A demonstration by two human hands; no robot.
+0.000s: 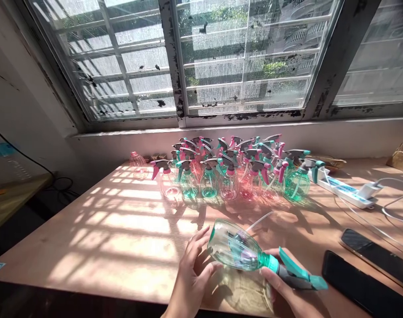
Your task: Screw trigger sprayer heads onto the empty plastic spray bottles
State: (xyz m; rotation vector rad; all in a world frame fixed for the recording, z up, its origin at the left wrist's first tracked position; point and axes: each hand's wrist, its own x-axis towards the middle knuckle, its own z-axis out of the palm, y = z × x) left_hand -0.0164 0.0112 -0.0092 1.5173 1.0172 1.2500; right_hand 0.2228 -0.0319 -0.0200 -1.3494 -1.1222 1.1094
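Observation:
A clear green spray bottle (234,247) lies tilted in the air above the front of the table, its base to the left and its teal and grey spray head (296,274) to the right. My right hand (287,287) is closed around the bottle's neck, just below the spray head. Close to the bottle's base is my left hand (196,265), its fingers apart and slightly curved; whether it touches the base I cannot tell. Behind the bottle a thin white tube (260,222) sticks out, and dark and purple shapes show through the clear wall, too unclear to name.
Several pink and green spray bottles (228,181) stand grouped below the window. A pink bottle without a spray head (137,164) is at their left. To the right lie a white power strip (347,192) with cables and two phones (363,282). Sunlight stripes the wooden table (122,234).

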